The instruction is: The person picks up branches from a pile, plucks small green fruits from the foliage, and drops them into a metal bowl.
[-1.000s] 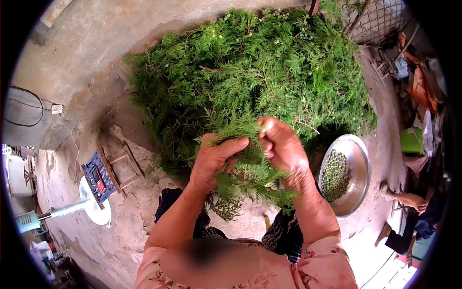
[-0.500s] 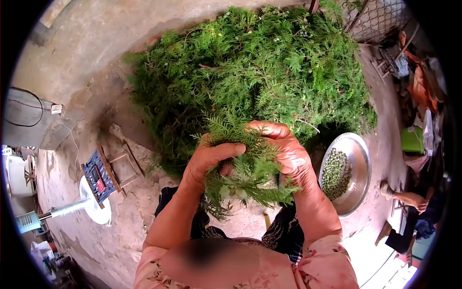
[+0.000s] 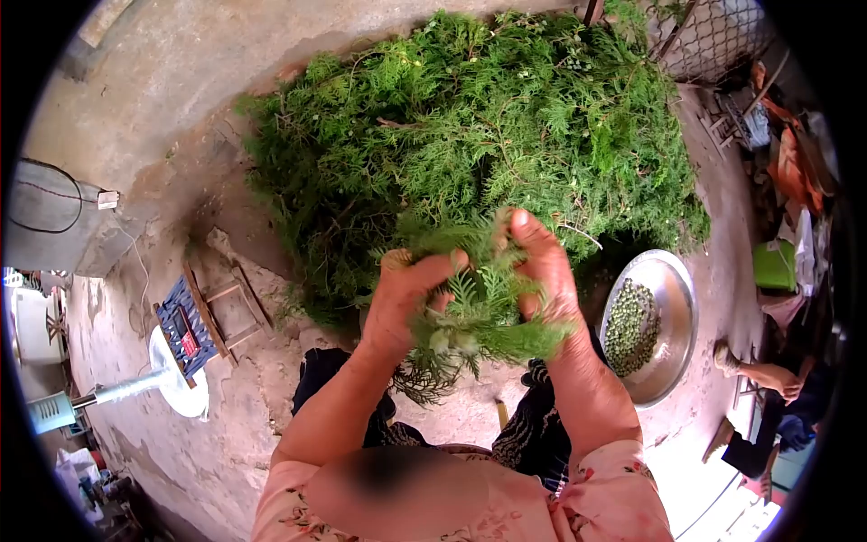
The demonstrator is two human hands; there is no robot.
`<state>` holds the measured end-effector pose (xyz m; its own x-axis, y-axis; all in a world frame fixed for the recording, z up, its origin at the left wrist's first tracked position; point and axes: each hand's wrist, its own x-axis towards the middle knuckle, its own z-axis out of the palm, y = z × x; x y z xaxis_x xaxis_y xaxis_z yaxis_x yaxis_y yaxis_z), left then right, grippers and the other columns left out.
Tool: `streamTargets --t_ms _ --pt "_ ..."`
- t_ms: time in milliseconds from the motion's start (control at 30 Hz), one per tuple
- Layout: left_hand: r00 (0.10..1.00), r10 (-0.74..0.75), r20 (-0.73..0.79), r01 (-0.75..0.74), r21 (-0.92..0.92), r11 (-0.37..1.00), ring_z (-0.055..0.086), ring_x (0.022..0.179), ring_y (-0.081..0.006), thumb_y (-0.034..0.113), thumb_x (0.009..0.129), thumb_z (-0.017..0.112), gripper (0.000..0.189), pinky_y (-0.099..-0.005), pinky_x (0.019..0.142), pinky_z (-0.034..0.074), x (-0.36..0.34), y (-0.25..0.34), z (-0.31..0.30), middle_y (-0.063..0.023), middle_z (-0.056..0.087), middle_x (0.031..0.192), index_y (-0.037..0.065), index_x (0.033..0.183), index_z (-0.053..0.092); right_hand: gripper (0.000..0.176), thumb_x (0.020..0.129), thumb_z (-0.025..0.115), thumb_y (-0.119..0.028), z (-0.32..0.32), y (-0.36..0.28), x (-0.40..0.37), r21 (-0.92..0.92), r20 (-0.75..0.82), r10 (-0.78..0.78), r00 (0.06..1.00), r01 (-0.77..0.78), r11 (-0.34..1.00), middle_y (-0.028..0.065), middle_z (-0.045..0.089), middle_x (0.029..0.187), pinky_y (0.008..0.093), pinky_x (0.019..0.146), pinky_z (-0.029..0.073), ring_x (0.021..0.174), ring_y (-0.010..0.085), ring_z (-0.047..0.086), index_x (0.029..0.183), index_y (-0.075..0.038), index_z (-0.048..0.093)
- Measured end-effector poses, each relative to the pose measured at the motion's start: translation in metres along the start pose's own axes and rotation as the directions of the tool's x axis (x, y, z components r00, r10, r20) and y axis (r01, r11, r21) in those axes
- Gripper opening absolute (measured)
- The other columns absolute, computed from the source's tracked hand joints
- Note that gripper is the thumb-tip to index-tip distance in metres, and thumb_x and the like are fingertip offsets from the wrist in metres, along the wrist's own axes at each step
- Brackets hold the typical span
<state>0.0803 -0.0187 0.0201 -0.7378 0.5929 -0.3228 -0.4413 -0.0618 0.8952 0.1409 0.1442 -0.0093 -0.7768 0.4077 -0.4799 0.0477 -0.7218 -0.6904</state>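
Observation:
My left hand (image 3: 404, 296) is closed round a leafy green conifer sprig (image 3: 474, 312), thumb across its stems. The sprig hangs between my hands and is partly blurred. Pale green cones (image 3: 442, 341) show low on it. My right hand (image 3: 548, 271) is at the sprig's right side, thumb and finger close together at its upper edge; the fingertips are smeared and its other fingers partly hidden by leaves. Beyond both hands lies a large heap of cut conifer branches (image 3: 470, 135).
A metal basin (image 3: 668, 352) with many small green cones (image 3: 630, 327) stands at the right. Left are a small wooden stool frame (image 3: 237, 307) and a fan (image 3: 181, 388) lying on the floor. Another person's foot and hand (image 3: 768, 372) show at the far right, near a green container (image 3: 774, 265).
My right hand has turned and its thumb now points up at the sprig's upper edge. The sprig has shifted slightly right, while my left hand keeps its hold.

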Motion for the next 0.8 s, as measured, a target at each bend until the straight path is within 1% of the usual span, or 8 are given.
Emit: streamTargets --t_ms 67,167,233,300,433,567,633,800 --pt "0.915 -0.371 -0.155 0.338 -0.202 0.919 0.053 0.059 -0.0112 0.029 0.077 0.065 0.038 -0.0266 0.055 0.045 0.005 0.004 -0.001 -0.0035 0.056 0.067 -0.001 0.100 0.060 0.017 0.080 0.063 -0.018 -0.001 -0.016 0.007 0.058 0.098 -0.058 0.993 0.052 0.997 0.0079 0.061 0.086 0.0254 0.060 0.045 0.072 0.0150 0.056 0.089 -0.004 0.059" --pt "0.994 0.050 -0.093 -0.071 -0.240 0.968 0.048 0.060 -0.0113 0.032 0.076 0.066 0.040 -0.0280 0.059 0.044 0.007 -0.014 -0.012 -0.0022 0.052 0.067 0.001 0.099 0.058 0.011 0.080 0.060 -0.013 -0.011 -0.030 0.007 0.246 0.131 -0.200 0.971 0.163 0.955 0.0080 0.060 0.081 0.0241 0.057 0.042 0.066 0.0159 0.054 0.086 -0.004 0.058" --pt "0.993 -0.115 0.030 0.116 -0.459 0.881 0.044 0.066 -0.0114 0.022 0.078 0.065 0.039 -0.0290 0.065 0.041 0.021 -0.034 -0.031 -0.0025 0.049 0.079 0.001 0.109 0.051 0.012 0.083 0.060 -0.018 -0.014 -0.039 0.007 0.316 0.160 -0.296 0.942 0.236 0.919 0.0049 0.059 0.072 0.0221 0.045 0.036 0.053 0.0124 0.049 0.082 -0.006 0.058" --pt "0.922 0.374 0.099 -0.309 -0.394 0.866 0.041 0.071 -0.0129 0.003 0.080 0.053 0.037 -0.0303 0.066 0.040 0.017 -0.046 -0.032 -0.0046 0.047 0.088 0.003 0.115 0.044 0.013 0.081 0.064 -0.021 -0.017 -0.044 0.001 0.027 0.284 -0.350 0.893 0.357 0.934 0.0009 0.057 0.066 0.0211 0.037 0.030 0.044 0.0094 0.043 0.085 -0.008 0.061" --pt "0.949 0.198 -0.246 -0.244 -0.170 0.955 0.052 0.068 -0.0191 0.023 0.085 0.053 0.028 -0.0365 0.060 0.045 0.014 -0.040 -0.014 -0.0063 0.051 0.080 0.002 0.104 0.056 0.024 0.075 0.070 -0.016 0.026 -0.024 -0.033 -0.516 0.112 -0.336 0.935 0.344 0.785 0.0000 0.062 0.076 0.0199 0.043 0.043 0.056 0.0059 0.053 0.097 -0.010 0.065" --pt "0.966 0.228 -0.122 -0.258 -0.395 0.882 0.053 0.073 -0.0203 0.023 0.085 0.053 0.029 -0.0365 0.061 0.047 0.012 -0.032 -0.015 -0.0064 0.052 0.086 0.002 0.104 0.055 0.025 0.077 0.067 -0.009 0.026 -0.021 -0.037 -0.517 0.173 -0.771 0.612 0.723 0.458 0.0005 0.062 0.084 0.0179 0.056 0.044 0.061 0.0051 0.051 0.101 -0.005 0.062" --pt "0.958 -0.145 -0.246 0.031 -0.418 0.908 0.045 0.071 -0.0110 0.004 0.078 0.049 0.025 -0.0291 0.065 0.042 0.015 -0.020 -0.016 -0.0014 0.047 0.079 0.004 0.104 0.050 0.024 0.078 0.067 -0.008 0.019 -0.043 -0.040 -0.521 0.127 -0.775 0.620 0.706 0.480 0.0007 0.062 0.083 0.0176 0.053 0.043 0.060 0.0047 0.051 0.101 -0.006 0.062" --pt "0.990 -0.016 -0.142 -0.019 -0.243 0.970 0.050 0.064 -0.0084 -0.002 0.073 0.049 0.027 -0.0236 0.060 0.042 0.026 -0.020 -0.016 -0.0001 0.055 0.073 0.001 0.099 0.056 0.024 0.073 0.069 -0.009 0.024 -0.011 -0.033 -0.575 0.501 -0.501 0.706 0.704 0.417 0.0069 0.063 0.087 0.0236 0.061 0.047 0.071 0.0139 0.057 0.095 -0.003 0.064"
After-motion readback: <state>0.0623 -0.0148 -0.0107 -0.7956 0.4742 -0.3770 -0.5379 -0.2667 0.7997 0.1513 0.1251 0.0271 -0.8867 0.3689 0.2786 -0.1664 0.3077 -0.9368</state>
